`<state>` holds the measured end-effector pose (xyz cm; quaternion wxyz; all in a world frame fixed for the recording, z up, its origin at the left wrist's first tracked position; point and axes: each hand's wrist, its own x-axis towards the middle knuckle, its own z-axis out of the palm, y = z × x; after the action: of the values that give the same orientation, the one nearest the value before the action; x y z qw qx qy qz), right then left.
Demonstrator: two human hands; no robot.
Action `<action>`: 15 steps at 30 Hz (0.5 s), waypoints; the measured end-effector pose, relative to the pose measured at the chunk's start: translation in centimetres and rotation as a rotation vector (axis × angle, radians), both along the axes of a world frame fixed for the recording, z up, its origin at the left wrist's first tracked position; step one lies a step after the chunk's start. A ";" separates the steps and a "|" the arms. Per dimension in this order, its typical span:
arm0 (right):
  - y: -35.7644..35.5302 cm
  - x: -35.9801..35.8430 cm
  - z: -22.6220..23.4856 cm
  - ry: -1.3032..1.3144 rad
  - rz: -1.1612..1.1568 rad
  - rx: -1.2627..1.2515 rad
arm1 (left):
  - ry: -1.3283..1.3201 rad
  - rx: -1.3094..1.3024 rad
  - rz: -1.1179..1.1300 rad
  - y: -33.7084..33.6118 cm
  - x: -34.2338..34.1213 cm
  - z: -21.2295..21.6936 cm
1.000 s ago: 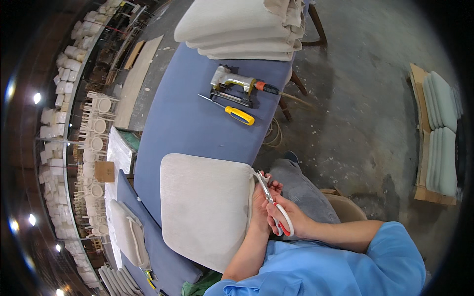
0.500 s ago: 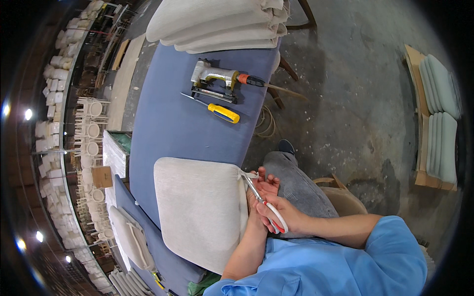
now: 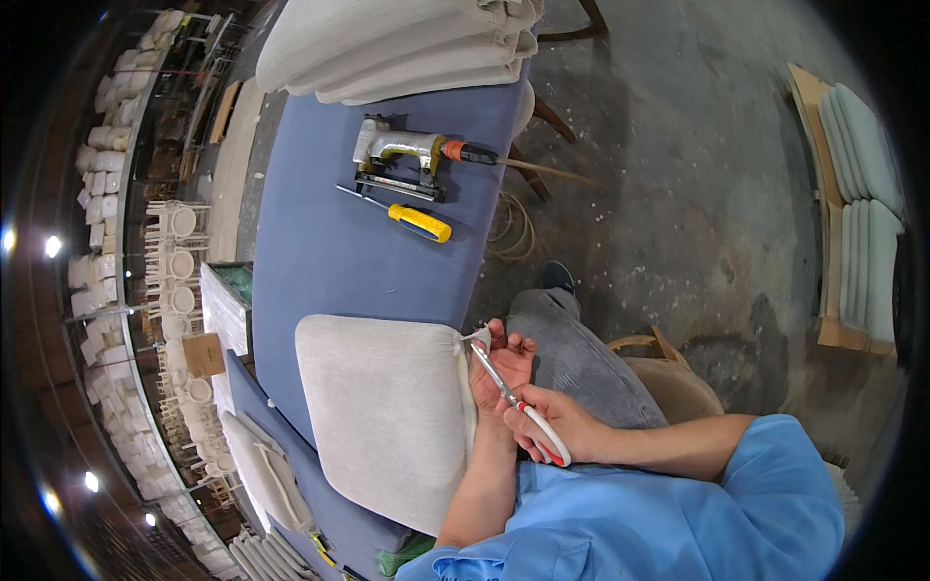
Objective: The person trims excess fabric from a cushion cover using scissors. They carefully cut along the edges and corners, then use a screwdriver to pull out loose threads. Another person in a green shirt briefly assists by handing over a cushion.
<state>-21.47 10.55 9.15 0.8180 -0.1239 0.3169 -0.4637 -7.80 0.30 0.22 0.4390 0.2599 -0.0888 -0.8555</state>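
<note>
Blue fabric is covering a long worktable (image 3: 320, 252) running from the upper centre of the frame toward the lower left. Lying on it near the top are a metal staple gun (image 3: 397, 155) with an orange hose fitting and, just below it, a yellow-handled screwdriver (image 3: 402, 218). Pale upholstered cushions (image 3: 397, 44) are stacked along the top edge. Rows of white chair frames (image 3: 170, 261) are filling the left rim, and more pale cushions (image 3: 862, 194) are leaning on a wooden pallet at the far right, on a concrete floor (image 3: 678, 194).

In the lower centre, a beige seat cushion (image 3: 387, 416) is lying flat on the table, its right edge facing the person in a blue shirt. The fabric looks smooth, with a small gathered tuft at the upper right corner. The left hand (image 3: 499, 363) is pinching that tuft between its fingers. The right hand (image 3: 557, 426) is gripping red-and-white-handled scissors (image 3: 513, 397), with the blades pointing up toward the tuft; whether the blades are parted cannot be told.
</note>
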 end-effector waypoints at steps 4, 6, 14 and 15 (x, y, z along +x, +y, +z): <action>-0.4 0.1 -0.3 -0.053 0.011 -0.020 | -0.145 -0.046 -0.035 -0.1 0.5 0.4; -0.9 0.3 -0.7 -0.076 0.005 -0.017 | -0.189 -0.082 -0.052 -0.1 0.6 0.7; -1.4 1.1 -1.8 -0.109 0.038 -0.011 | -0.296 -0.098 -0.049 -0.1 0.4 1.0; -1.6 1.2 -1.8 -0.114 0.035 -0.007 | -0.302 -0.095 -0.052 -0.2 0.4 1.0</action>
<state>-20.28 9.00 7.32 0.8424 -0.1056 0.2660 -0.4565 -7.41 0.14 1.25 0.4103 0.3623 -0.2009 -0.8124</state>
